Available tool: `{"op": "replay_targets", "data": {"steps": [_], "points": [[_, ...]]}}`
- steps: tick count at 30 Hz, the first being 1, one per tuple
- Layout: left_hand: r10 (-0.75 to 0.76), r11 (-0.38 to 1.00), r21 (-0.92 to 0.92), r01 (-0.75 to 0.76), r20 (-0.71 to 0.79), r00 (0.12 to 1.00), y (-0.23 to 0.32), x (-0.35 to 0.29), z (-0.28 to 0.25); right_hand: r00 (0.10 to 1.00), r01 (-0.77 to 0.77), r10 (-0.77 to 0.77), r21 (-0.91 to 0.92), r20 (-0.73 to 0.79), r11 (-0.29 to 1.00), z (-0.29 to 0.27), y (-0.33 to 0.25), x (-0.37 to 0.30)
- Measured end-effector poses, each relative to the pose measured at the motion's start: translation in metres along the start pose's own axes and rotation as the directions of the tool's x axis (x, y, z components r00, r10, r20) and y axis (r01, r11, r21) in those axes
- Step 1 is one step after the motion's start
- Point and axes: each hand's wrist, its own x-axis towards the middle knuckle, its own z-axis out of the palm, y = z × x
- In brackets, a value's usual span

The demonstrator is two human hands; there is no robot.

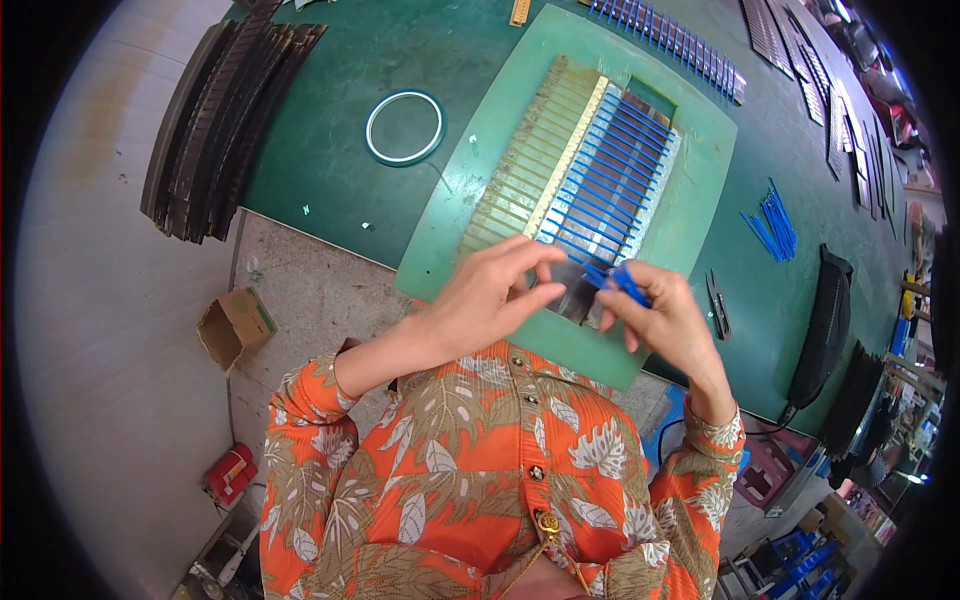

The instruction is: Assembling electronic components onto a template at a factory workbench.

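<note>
A pale green board (690, 150) lies on the table in front of me, with a slotted fixture (515, 160) set into it. Thin blue rods (610, 170) lie side by side in rows across the fixture, over dark strips. At the fixture's near end, my right hand (655, 310) is closed around several more blue rods (630, 284). My left hand (495, 290) hovers beside it, thumb and forefinger apart, with nothing visible between them. The near corner of the fixture is partly hidden by my fingers.
A roll of tape (405, 128) lies left of the board and stacked dark strips (220, 130) at the far left. On the right are loose blue rods (772, 222), small snips (718, 305) and a black pouch (822, 330). A cardboard box (236, 328) stands below.
</note>
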Motion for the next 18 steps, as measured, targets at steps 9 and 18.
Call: {"op": "replay_targets", "data": {"steps": [9, 18], "points": [[-0.482, 0.551, -0.582, 0.598, 0.363, 0.797, 0.001, -0.009, -0.018, 0.981, -0.076, 0.061, 0.076, 0.186, 0.994, 0.008, -0.007, 0.005], [-0.081, 0.996, 0.034, 0.086, -0.126, 0.989, -0.011, -0.014, -0.007, 0.998, -0.013, 0.016, -0.053, 0.064, 0.999, 0.01, 0.01, 0.023]]}}
